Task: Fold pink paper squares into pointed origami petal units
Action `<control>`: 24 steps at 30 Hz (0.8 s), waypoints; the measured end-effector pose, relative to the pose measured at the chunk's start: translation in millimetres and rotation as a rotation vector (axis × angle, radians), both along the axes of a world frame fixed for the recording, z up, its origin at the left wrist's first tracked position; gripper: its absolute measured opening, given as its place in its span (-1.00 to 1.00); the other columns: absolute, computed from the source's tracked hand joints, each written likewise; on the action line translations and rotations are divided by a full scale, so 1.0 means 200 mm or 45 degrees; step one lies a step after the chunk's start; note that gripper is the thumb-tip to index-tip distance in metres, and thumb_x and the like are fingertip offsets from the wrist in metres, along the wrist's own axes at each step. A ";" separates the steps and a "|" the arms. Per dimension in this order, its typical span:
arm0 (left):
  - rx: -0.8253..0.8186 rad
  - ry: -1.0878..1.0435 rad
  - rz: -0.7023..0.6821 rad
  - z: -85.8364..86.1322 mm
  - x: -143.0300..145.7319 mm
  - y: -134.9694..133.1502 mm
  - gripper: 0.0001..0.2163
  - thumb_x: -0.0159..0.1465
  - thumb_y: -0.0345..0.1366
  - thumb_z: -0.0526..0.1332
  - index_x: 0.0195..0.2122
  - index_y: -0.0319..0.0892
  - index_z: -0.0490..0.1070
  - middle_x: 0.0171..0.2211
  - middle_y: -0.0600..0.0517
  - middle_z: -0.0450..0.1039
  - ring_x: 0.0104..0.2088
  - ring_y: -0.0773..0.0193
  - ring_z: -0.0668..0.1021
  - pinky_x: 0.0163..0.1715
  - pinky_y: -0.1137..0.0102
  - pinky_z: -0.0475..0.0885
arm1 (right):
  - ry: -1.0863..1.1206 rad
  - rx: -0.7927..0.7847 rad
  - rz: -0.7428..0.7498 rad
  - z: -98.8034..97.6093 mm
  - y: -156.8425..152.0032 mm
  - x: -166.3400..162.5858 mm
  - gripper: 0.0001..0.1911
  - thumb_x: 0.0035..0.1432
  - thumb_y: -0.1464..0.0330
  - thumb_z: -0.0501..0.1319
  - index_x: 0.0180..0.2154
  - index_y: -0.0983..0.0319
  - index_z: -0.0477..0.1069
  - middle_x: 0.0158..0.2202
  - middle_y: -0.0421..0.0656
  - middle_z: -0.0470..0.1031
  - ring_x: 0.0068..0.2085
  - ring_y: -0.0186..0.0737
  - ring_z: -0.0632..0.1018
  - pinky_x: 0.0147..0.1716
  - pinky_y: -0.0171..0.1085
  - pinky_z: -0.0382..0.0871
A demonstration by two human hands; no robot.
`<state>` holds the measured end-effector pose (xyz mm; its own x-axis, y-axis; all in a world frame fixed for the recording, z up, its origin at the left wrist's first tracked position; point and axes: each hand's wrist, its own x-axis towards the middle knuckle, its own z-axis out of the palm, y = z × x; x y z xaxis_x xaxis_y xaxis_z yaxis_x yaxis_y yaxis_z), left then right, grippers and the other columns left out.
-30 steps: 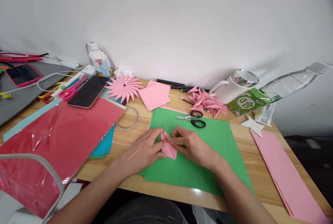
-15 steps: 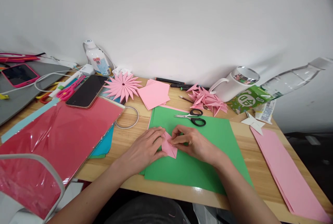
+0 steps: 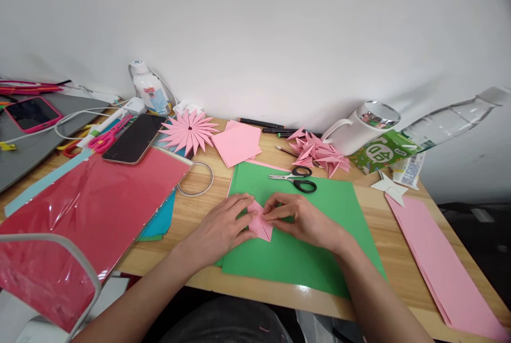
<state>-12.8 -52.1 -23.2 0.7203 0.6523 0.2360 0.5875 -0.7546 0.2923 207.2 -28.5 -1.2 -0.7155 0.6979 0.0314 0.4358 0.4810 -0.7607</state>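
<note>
A small folded pink paper (image 3: pixel 262 229) lies on the green sheets (image 3: pixel 319 258) between my two hands. My left hand (image 3: pixel 227 223) holds its left side, thumb at the lower edge and fingers over the upper left. From the right, my right hand (image 3: pixel 293 218) pinches a part of the paper near its middle, thumb and forefinger together. Fingers cover some of the folds. Just above my right hand lie black-handled scissors (image 3: pixel 301 178) on the green sheets.
Behind are a pink paper star (image 3: pixel 189 129), pink squares (image 3: pixel 239 146) and folded pink pieces (image 3: pixel 319 152). A white mug (image 3: pixel 355 130) and tilted bottle (image 3: pixel 443 122) stand right, above pink strips (image 3: pixel 447 268). To the left are a phone (image 3: pixel 136 138), tape ring (image 3: pixel 195 179) and red sheets (image 3: pixel 131 199).
Both hands stay on the folded pink paper. My right hand's pinching fingers have shifted very slightly; the other things keep their places.
</note>
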 end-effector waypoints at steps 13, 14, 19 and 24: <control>0.076 0.026 -0.009 -0.02 0.00 -0.01 -0.74 0.28 -0.23 0.07 -0.05 -0.18 0.34 0.00 -0.14 0.31 0.13 0.07 0.29 0.07 0.11 0.31 | 0.088 -0.199 -0.134 -0.02 0.03 0.00 -0.82 0.12 0.31 0.18 -0.34 0.18 0.57 -0.41 -0.15 0.56 -0.41 -0.29 0.53 -0.40 -0.32 0.40; 0.082 0.025 -0.006 -0.02 0.00 -0.01 -0.74 0.27 -0.24 0.08 -0.05 -0.17 0.35 0.00 -0.13 0.31 0.13 0.07 0.29 0.07 0.11 0.32 | 0.086 -0.195 -0.132 -0.01 0.03 0.00 -0.81 0.13 0.31 0.18 -0.35 0.18 0.57 -0.42 -0.15 0.56 -0.42 -0.29 0.53 -0.41 -0.33 0.40; 0.093 0.016 -0.006 -0.01 0.00 -0.01 -0.77 0.27 -0.23 0.08 -0.10 -0.17 0.38 -0.02 -0.13 0.33 0.11 0.08 0.32 0.05 0.13 0.34 | 0.054 -0.136 -0.086 -0.01 0.03 0.00 -0.81 0.13 0.31 0.17 -0.35 0.20 0.55 -0.41 -0.14 0.54 -0.42 -0.30 0.50 -0.41 -0.33 0.39; 0.092 0.024 -0.008 0.00 0.00 -0.01 -0.75 0.28 -0.24 0.06 -0.06 -0.18 0.36 -0.02 -0.14 0.33 0.11 0.07 0.32 0.05 0.12 0.34 | 0.006 -0.006 -0.080 0.00 0.00 -0.01 -0.84 0.10 0.48 0.13 -0.33 0.24 0.49 -0.36 -0.14 0.48 -0.41 -0.34 0.46 -0.40 -0.35 0.36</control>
<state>-12.0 -54.5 -23.7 0.7293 0.6293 0.2684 0.5875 -0.7771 0.2258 206.2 -28.1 -1.4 -0.6704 0.7414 0.0309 0.4616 0.4493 -0.7649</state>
